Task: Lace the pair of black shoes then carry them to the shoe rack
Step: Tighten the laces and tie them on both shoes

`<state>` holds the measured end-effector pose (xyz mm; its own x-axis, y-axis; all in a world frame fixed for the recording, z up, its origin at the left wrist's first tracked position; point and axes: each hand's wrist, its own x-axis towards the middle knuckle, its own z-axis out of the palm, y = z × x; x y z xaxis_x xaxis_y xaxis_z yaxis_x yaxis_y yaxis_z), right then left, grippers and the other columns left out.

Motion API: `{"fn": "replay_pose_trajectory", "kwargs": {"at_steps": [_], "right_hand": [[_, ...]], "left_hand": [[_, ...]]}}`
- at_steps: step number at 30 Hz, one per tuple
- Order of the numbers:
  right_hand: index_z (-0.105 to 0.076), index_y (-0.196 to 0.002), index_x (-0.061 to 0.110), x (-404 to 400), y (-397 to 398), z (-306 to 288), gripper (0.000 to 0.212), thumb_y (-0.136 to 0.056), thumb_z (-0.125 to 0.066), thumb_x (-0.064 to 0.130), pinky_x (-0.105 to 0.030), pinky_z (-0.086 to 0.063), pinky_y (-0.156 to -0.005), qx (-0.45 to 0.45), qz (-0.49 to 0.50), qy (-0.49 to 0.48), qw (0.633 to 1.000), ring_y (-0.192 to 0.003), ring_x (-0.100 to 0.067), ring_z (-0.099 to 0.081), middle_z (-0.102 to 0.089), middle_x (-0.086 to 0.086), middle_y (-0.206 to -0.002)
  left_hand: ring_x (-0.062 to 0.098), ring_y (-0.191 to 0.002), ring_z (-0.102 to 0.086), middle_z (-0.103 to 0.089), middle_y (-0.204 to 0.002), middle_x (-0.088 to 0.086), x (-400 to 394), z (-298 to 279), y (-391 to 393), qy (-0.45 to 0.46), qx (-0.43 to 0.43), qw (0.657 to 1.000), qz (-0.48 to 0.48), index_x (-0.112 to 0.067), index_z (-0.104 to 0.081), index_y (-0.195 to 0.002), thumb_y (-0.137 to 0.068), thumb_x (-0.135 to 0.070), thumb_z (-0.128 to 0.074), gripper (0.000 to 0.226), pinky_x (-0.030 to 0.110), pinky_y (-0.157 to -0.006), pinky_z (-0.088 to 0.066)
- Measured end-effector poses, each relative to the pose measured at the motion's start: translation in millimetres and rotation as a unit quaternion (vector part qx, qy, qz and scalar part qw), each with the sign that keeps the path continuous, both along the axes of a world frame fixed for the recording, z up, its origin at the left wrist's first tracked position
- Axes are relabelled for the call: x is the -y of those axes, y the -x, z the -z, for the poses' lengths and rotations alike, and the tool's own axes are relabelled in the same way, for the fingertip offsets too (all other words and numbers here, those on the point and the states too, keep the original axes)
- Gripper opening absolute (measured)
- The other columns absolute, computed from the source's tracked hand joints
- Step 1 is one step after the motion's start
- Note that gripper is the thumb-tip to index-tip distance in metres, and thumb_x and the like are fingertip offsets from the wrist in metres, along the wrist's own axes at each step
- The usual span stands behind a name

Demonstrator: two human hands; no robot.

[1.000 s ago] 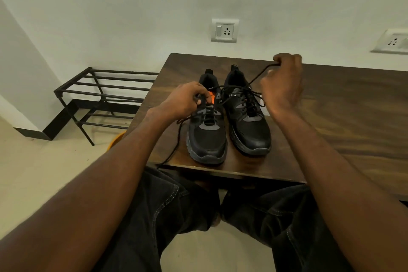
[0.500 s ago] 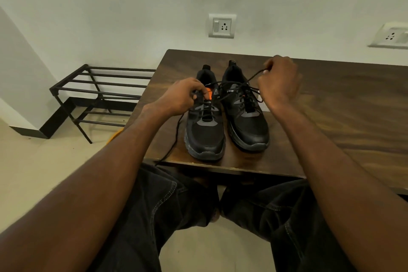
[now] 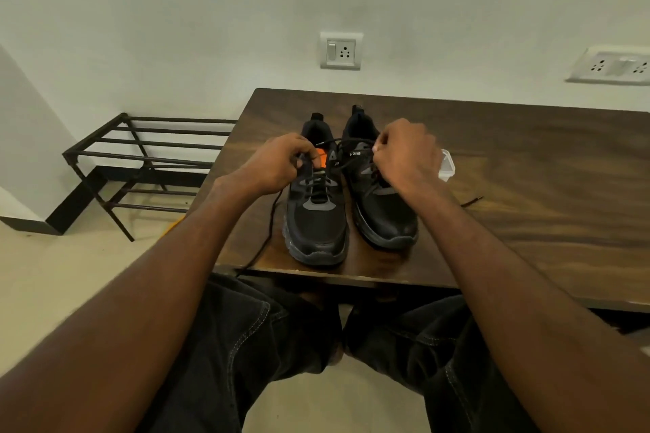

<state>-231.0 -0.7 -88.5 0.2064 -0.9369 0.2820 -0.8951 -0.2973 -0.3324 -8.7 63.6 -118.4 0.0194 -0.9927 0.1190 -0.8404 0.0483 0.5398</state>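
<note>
Both hands pinch the black lace [image 3: 351, 142] that runs between them above the shoes: the left hand [image 3: 278, 165] has its fingers curled round the lace at the tongue of the left shoe [image 3: 316, 221], and the right hand [image 3: 408, 155] grips the other part of the lace over the collar of the right shoe [image 3: 381, 214], thumb and fingertips closed on it. From the left hand a loose length of lace hangs down past the outer side of the left shoe and trails over the near edge of the table [image 3: 527, 186]. An orange patch [image 3: 322, 159] shows on the left shoe's tongue just beside the left fingers. The two black shoes stand upright side by side, touching or nearly so, toes toward the person, near the table's front left corner. A small clear plastic piece [image 3: 447, 165] lies on the table just behind the right hand, and a short dark lace end [image 3: 472, 201] lies on the wood to the right of the right forearm. The black metal shoe rack [image 3: 140, 158] stands on the floor to the left of the table, against the wall. A switch socket [image 3: 340, 51] is on the wall behind the shoes, and another socket plate [image 3: 612, 65] sits farther right. The person's knees in dark jeans [image 3: 274, 344] show below the table edge.
</note>
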Motion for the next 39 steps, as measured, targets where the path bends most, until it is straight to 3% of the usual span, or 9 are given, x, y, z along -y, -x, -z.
{"fn": "replay_pose_trajectory", "kwargs": {"at_steps": [4, 7, 10, 15, 18, 25, 32, 36, 39], "right_hand": [[-0.071, -0.121, 0.021, -8, -7, 3, 0.026, -0.096, -0.072, 0.025, -0.044, -0.057, -0.09, 0.011, -0.091, -0.004, 0.996, -0.105, -0.026, -0.067, -0.066, -0.001, -0.12], [-0.073, -0.117, 0.026, -19, -23, 8, 0.022, -0.096, -0.071, 0.034, -0.045, -0.058, -0.093, -0.001, -0.153, -0.068, 0.986, -0.105, -0.021, -0.067, -0.07, 0.001, -0.114], [-0.075, -0.114, 0.027, -23, -30, 15, 0.018, -0.1, -0.067, 0.032, -0.045, -0.059, -0.09, -0.052, -0.173, -0.095, 0.979, -0.1, -0.021, -0.068, -0.072, 0.0, -0.107], [-0.076, -0.114, 0.028, -20, -31, 18, 0.017, -0.1, -0.066, 0.03, -0.047, -0.058, -0.092, -0.068, -0.171, -0.087, 0.979, -0.1, -0.022, -0.068, -0.073, -0.001, -0.107], [-0.075, -0.11, 0.029, -17, -31, 20, 0.014, -0.099, -0.067, 0.026, -0.047, -0.058, -0.092, -0.057, -0.176, -0.103, 0.977, -0.1, -0.022, -0.068, -0.073, -0.001, -0.107], [-0.078, -0.09, 0.027, -6, -23, 18, 0.009, -0.092, -0.07, 0.023, -0.048, -0.061, -0.085, -0.008, -0.107, -0.097, 0.99, -0.09, -0.023, -0.069, -0.073, 0.0, -0.092], [-0.073, -0.099, 0.025, -5, -20, 9, 0.006, -0.096, -0.07, 0.03, -0.045, -0.061, -0.085, -0.062, -0.129, -0.128, 0.981, -0.088, -0.021, -0.07, -0.072, -0.002, -0.093], [-0.073, -0.105, 0.019, -21, -15, -21, 0.007, -0.099, -0.069, 0.018, -0.02, -0.049, -0.054, 0.145, -0.234, -0.264, 0.924, -0.055, -0.001, -0.065, -0.078, -0.001, -0.085], [-0.074, -0.114, 0.012, -36, -16, -46, 0.015, -0.102, -0.066, 0.017, -0.017, -0.042, -0.042, 0.296, -0.278, -0.319, 0.856, -0.053, -0.009, -0.062, -0.081, -0.004, -0.096]], "left_hand": [[0.016, -0.117, -0.054, -0.053, -0.127, -0.007, -3, 1, 1, -0.002, 0.008, 1.0, -0.004, -0.035, -0.064, -0.103, -0.092, 0.001, -0.065, 0.038, 0.036, -0.097, -0.051], [0.014, -0.112, -0.054, -0.051, -0.131, -0.002, -6, -1, 5, 0.007, 0.02, 0.999, -0.032, -0.022, -0.059, -0.132, -0.093, -0.005, -0.07, 0.044, 0.028, -0.091, -0.045], [0.015, -0.105, -0.057, -0.047, -0.136, 0.002, -9, -2, 10, 0.013, -0.005, 0.998, -0.064, -0.017, -0.052, -0.138, -0.092, -0.012, -0.073, 0.051, 0.031, -0.091, -0.051], [0.014, -0.096, -0.057, -0.05, -0.118, -0.001, -13, -5, 11, -0.015, 0.021, 0.995, -0.097, -0.021, -0.061, -0.102, -0.093, -0.023, -0.074, 0.016, 0.028, -0.08, -0.044], [0.015, -0.097, -0.057, -0.054, -0.113, 0.0, -16, -8, 11, -0.03, 0.041, 0.995, -0.084, -0.022, -0.062, -0.086, -0.095, -0.022, -0.072, 0.013, 0.028, -0.08, -0.044], [0.009, -0.081, -0.056, -0.058, -0.101, 0.001, -17, -11, 13, -0.053, 0.043, 0.995, -0.067, -0.017, -0.062, -0.085, -0.1, -0.021, -0.064, 0.016, 0.02, -0.064, -0.04], [0.009, -0.087, -0.059, -0.064, -0.101, 0.001, -17, -11, 10, -0.045, 0.042, 0.996, -0.067, -0.019, -0.064, -0.09, -0.1, -0.025, -0.065, 0.012, 0.024, -0.068, -0.044], [0.018, -0.081, -0.063, -0.068, -0.087, 0.004, -18, -17, 9, 0.04, 0.016, 0.992, -0.119, -0.015, -0.067, -0.091, -0.102, -0.038, -0.061, 0.026, 0.03, -0.065, -0.047], [0.02, -0.066, -0.066, -0.071, -0.075, 0.011, -22, -28, 17, 0.112, -0.142, 0.975, -0.128, -0.008, -0.072, -0.087, -0.108, -0.044, -0.049, 0.048, 0.037, -0.062, -0.054]]}}
